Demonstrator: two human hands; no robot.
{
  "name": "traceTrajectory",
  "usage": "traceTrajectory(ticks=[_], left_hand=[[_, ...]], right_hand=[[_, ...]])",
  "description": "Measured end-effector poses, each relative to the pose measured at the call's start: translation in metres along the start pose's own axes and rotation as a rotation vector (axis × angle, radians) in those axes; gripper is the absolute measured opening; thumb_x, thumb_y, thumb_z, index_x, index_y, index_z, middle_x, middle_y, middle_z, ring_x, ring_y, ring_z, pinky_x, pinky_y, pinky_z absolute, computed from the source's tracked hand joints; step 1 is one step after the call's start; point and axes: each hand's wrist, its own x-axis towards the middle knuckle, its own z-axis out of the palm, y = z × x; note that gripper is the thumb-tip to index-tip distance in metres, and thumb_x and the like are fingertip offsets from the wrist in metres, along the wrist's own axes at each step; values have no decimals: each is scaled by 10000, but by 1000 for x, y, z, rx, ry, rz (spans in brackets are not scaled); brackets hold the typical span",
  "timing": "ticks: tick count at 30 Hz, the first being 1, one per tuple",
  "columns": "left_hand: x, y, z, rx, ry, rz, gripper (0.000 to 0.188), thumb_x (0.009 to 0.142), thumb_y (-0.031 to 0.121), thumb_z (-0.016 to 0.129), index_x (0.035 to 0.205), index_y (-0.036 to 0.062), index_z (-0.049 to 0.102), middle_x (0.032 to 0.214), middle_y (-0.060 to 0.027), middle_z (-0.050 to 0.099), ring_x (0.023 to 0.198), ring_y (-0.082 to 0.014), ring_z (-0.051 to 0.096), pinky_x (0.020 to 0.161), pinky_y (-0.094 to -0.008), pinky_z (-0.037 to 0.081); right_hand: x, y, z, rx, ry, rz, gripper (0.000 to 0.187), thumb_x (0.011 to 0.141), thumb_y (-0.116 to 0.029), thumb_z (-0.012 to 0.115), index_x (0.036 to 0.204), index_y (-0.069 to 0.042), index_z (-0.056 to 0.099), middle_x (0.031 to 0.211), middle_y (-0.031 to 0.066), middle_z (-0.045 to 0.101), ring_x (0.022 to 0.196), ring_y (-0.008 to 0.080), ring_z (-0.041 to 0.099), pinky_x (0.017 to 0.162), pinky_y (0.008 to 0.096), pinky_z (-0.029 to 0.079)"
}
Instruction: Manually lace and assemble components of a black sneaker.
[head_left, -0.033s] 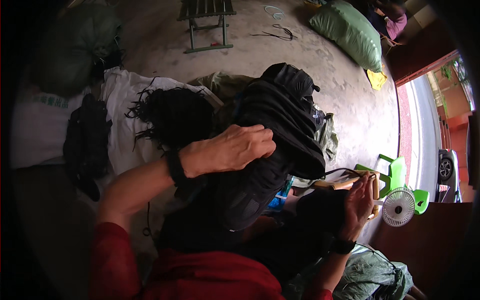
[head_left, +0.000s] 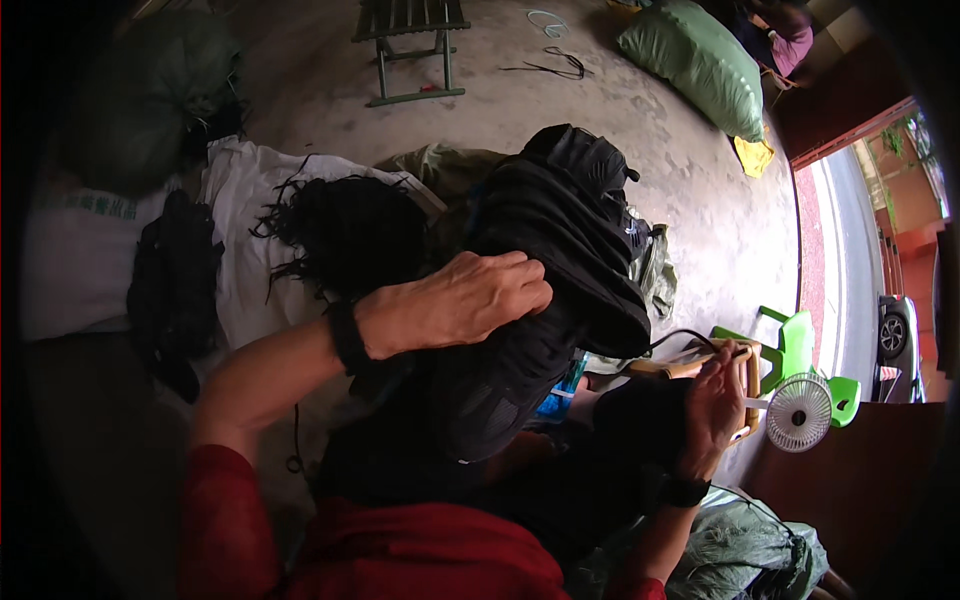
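A black fabric bag [head_left: 510, 385] with a mesh panel rests across my lap. My left hand [head_left: 470, 300] is closed on its upper side, knuckles up; the fingertips are hidden. Behind it lies more black, folded fabric [head_left: 560, 220], and I cannot tell whether this is one bag or several. To the right, my right hand [head_left: 715, 405] is raised with its fingers pinched at the end of a thin black cord [head_left: 680, 333]. That cord arches across from the bag's right edge. Left of the bag sits a heap of black straps [head_left: 350, 235].
A white sheet [head_left: 245, 200] lies under the straps. A small fan [head_left: 798, 412] and a green plastic chair [head_left: 795, 345] stand at right, beside a wooden frame [head_left: 748, 385]. Farther off are a slatted folding stool [head_left: 415, 50], a stuffed green sack [head_left: 690, 65] and a seated person [head_left: 790, 45].
The black cord arches slightly higher beside my right hand. My left hand and the bag stay where they were.
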Motion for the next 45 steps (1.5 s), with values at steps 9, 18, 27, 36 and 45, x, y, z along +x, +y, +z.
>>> traceTrajectory(ticks=[9,18,27,36,45], left_hand=[[4,-8,2,-153,34,123,316,745,-54,602,1042,17,524,950,-92,583,865,-284,595,732,-386,513],[-14,24,8,-130,172,197,203,769,-68,542,961,-4,528,880,-103,530,761,-258,568,665,-362,501],[-20,6,16,-41,370,-63,281,736,-107,646,998,-8,616,1012,-110,548,880,-256,615,708,-336,547],[-24,10,12,-208,281,-53,206,771,-36,667,966,2,613,1068,-108,565,947,-268,617,803,-362,537],[-15,9,24,-98,373,-133,150,788,-27,660,897,20,568,979,-93,567,887,-256,616,731,-361,533]], right_hand=[[7,39,24,-108,152,1,552,925,84,508,1444,-13,347,1260,136,566,1081,199,609,959,317,505],[9,38,20,-145,104,28,499,948,42,526,1421,10,370,1183,129,604,1034,196,629,900,305,541],[10,43,14,-286,146,-43,362,973,-31,538,1329,-28,473,1068,100,603,895,166,609,821,296,533],[10,36,7,-127,14,29,293,1036,-111,424,1293,-4,515,1115,164,603,944,233,615,834,347,505],[13,36,2,-89,30,48,290,1048,-158,408,1255,-3,541,1096,163,615,941,235,614,848,358,508]])
